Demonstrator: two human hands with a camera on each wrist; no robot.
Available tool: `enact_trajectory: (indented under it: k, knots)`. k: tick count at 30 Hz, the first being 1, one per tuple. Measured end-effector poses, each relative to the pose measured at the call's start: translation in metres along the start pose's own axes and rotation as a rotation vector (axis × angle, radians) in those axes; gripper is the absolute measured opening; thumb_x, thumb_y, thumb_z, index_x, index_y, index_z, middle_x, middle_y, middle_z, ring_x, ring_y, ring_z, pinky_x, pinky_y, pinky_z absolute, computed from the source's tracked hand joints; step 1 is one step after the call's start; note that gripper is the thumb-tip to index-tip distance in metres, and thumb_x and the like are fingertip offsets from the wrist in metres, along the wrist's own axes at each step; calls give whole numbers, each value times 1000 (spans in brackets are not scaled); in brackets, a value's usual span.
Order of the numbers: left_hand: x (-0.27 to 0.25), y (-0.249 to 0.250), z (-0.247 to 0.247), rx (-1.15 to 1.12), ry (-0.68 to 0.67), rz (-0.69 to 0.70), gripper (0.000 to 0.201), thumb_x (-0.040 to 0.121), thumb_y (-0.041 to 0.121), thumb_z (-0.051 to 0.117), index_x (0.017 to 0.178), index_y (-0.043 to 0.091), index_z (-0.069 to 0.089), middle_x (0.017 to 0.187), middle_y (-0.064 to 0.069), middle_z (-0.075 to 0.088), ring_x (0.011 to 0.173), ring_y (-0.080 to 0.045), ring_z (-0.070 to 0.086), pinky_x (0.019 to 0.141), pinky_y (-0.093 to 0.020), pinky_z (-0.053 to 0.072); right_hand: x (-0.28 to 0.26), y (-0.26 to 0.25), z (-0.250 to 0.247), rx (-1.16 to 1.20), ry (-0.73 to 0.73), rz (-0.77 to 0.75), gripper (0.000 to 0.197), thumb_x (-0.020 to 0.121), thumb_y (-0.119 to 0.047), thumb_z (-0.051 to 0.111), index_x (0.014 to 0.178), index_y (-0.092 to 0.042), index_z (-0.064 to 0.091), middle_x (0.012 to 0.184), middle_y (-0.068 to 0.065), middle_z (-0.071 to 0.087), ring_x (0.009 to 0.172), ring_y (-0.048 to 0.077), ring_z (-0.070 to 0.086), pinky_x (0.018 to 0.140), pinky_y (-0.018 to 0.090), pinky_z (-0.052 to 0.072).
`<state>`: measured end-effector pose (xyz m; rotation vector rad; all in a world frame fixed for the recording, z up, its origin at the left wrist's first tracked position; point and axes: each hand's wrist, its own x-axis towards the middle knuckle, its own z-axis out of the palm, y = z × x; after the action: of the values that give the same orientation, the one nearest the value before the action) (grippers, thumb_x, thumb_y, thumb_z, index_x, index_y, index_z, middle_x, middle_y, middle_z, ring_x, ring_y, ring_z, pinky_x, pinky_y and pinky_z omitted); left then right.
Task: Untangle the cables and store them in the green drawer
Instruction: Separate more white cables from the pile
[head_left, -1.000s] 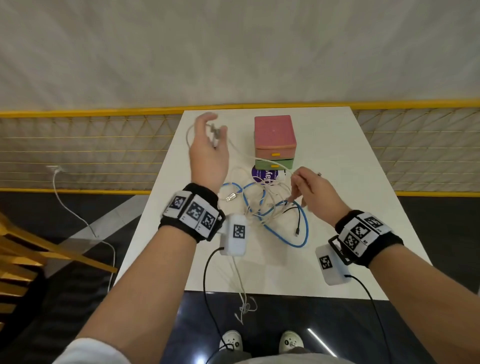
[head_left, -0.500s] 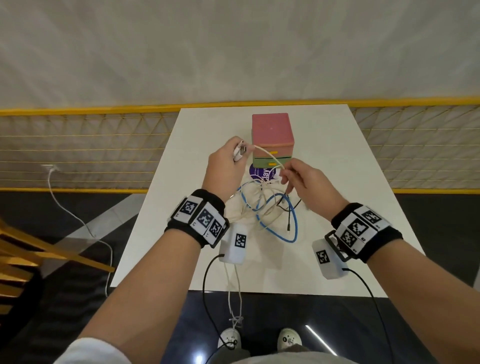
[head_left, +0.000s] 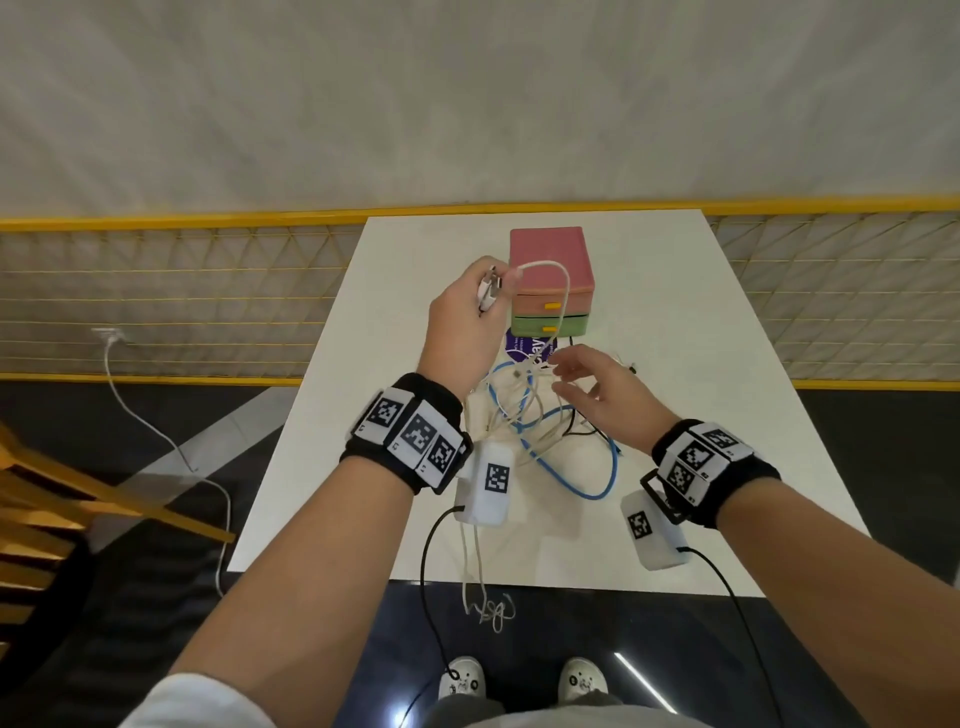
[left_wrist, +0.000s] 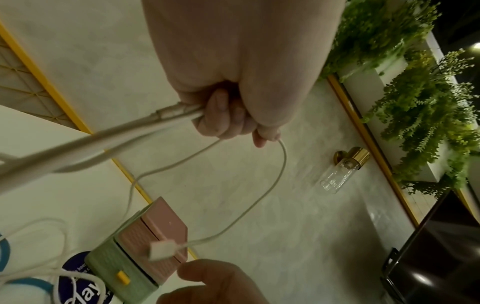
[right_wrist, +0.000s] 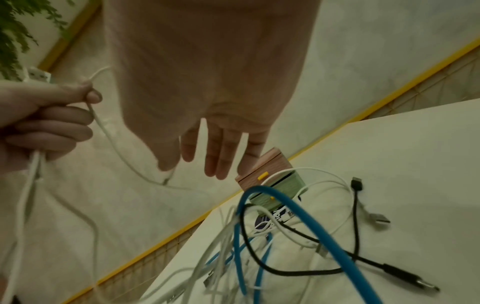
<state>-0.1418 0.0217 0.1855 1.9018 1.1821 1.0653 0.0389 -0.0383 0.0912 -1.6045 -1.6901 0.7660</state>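
Observation:
My left hand (head_left: 480, 306) is raised just left of the stacked drawer box (head_left: 551, 260) and grips a white cable (head_left: 565, 291) with a plug (head_left: 488, 292). In the left wrist view that white cable (left_wrist: 279, 174) loops down to a free USB plug (left_wrist: 162, 250). Close to this loose end, my right hand (head_left: 569, 376) hovers with its fingers (right_wrist: 221, 158) spread and holds nothing. Below both hands lies a tangle of white, black (right_wrist: 357, 207) and blue cables (head_left: 576, 473). The green drawer (head_left: 550, 326), pushed in, sits at the box's bottom, with a yellow handle.
The white table (head_left: 675, 322) has a purple round sticker (head_left: 527, 347) in front of the box. White cable strands (head_left: 488, 608) hang over the table's near edge. A yellow mesh railing (head_left: 208, 291) runs behind, and wooden furniture (head_left: 47, 519) stands left.
My left hand has come down and right from its raised spot to beside the box, still gripping the white cable. My right hand has let go of the cable and spread its fingers.

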Motion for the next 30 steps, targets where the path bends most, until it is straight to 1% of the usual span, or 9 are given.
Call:
enact_trajectory:
  k: [5, 8, 11, 17, 19, 21, 25, 28, 30]
  knots:
    - [0, -7, -12, 154, -159, -2, 21, 96, 37, 58, 89, 18, 65, 87, -5, 69, 72, -15, 55, 66, -21, 43, 3, -14, -4, 86, 403, -84, 48, 78, -16, 62, 119, -22, 38, 111, 1, 43, 105, 19, 50, 82, 24, 41]
    - [-4, -7, -20, 260, -334, 15, 14, 93, 31, 64, 88, 20, 70, 86, -1, 70, 80, -16, 59, 74, -30, 48, 3, -44, -16, 184, 200, -150, 50, 84, -20, 54, 132, -21, 38, 126, -2, 41, 122, 14, 46, 94, 25, 43]
    - [-11, -4, -24, 167, -420, 60, 12, 88, 12, 66, 96, 19, 71, 91, 2, 72, 80, -9, 63, 75, -28, 49, 7, -72, -11, 326, -106, -147, 45, 95, -20, 52, 137, -17, 39, 124, 7, 57, 109, 20, 63, 94, 34, 52]
    - [-15, 0, -44, -223, -113, -73, 23, 86, -6, 51, 100, 10, 62, 51, 15, 46, 43, -9, 27, 44, -18, 27, -12, -96, -3, 52, -701, -93, 30, 91, 0, 49, 116, -9, 65, 88, 10, 75, 79, 17, 71, 84, 28, 55]
    - [-12, 3, -51, -339, -128, -120, 19, 92, -2, 49, 94, 13, 61, 44, 14, 35, 41, -11, 21, 42, -22, 20, -7, -95, -1, 17, -467, -120, 22, 89, -8, 55, 106, -14, 68, 82, 2, 73, 76, 9, 66, 77, 26, 50]
    - [-11, 8, -55, -440, -189, -136, 20, 95, 0, 47, 91, 15, 60, 44, 13, 27, 40, -10, 18, 42, -21, 17, 2, -95, 2, 36, -211, -138, 35, 87, -15, 62, 121, -22, 56, 105, -1, 67, 96, 5, 61, 84, 26, 47]
    - [-14, 16, -57, -595, -311, -119, 23, 98, -2, 43, 91, 11, 60, 45, 11, 24, 40, -9, 15, 41, -17, 16, 12, -99, 24, -11, -341, -249, 66, 89, -15, 63, 145, -19, 29, 148, 2, 33, 130, 2, 30, 109, 15, 27]
    - [-15, 19, -59, -640, -321, -127, 24, 99, -1, 42, 89, 11, 60, 45, 11, 23, 40, -8, 14, 41, -16, 14, 13, -97, 45, 23, -427, -375, 33, 92, -9, 56, 124, -7, 53, 132, 9, 47, 123, 8, 41, 105, 9, 27]
    - [-14, 19, -64, -586, -268, -134, 25, 98, 0, 43, 86, 14, 60, 45, 12, 24, 39, -8, 15, 41, -16, 15, 8, -92, 51, 25, -498, -294, 17, 96, -10, 50, 108, -1, 57, 104, 3, 60, 96, 2, 54, 88, 7, 37]
